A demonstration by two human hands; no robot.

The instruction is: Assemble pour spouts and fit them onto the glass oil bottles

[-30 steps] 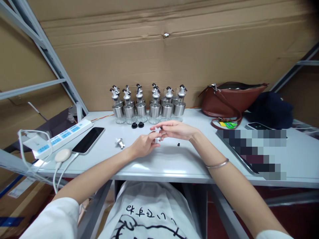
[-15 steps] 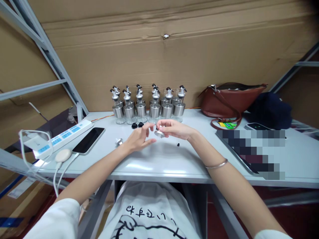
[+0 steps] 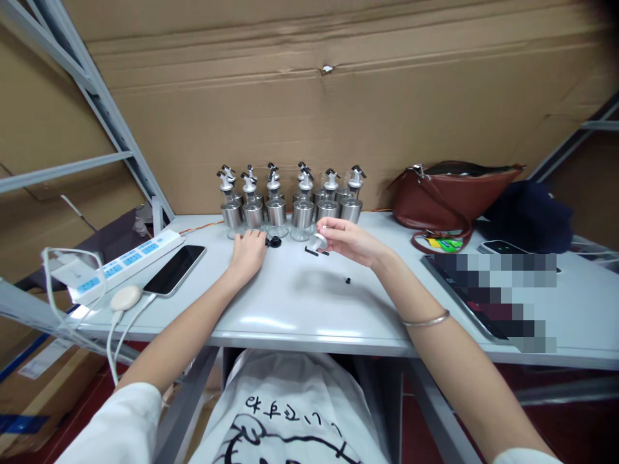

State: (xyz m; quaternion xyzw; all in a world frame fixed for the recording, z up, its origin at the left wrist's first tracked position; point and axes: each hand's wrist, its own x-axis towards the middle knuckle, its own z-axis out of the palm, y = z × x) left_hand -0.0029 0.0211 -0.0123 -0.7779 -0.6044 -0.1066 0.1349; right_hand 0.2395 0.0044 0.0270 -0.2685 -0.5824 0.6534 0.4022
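My left hand (image 3: 248,254) is on the table with its fingers bent down over a black stopper (image 3: 267,243), most of it hidden. Right beside it lies another black stopper (image 3: 275,241). My right hand (image 3: 345,240) pinches a silver pourer cap (image 3: 318,241) by its narrow end, held tilted above the table. Thin black strips (image 3: 312,251) show just below the cap; whether they are attached to it I cannot tell. Nearer me sits a small black plug (image 3: 347,281). Behind both hands, glass oil bottles (image 3: 303,211) with steel bands and pourer tops stand in rows.
On the left are a white power strip (image 3: 128,261), a phone (image 3: 175,270) and a round white charger (image 3: 126,298) with cables. A brown handbag (image 3: 435,200), a dark cap (image 3: 529,216) and a partly blurred flat device (image 3: 464,296) occupy the right. Cardboard (image 3: 242,109) backs the table.
My left hand has moved left and away from my right hand, its fingers now down over a stopper. The cap in my right hand has turned. The view has shifted slightly.
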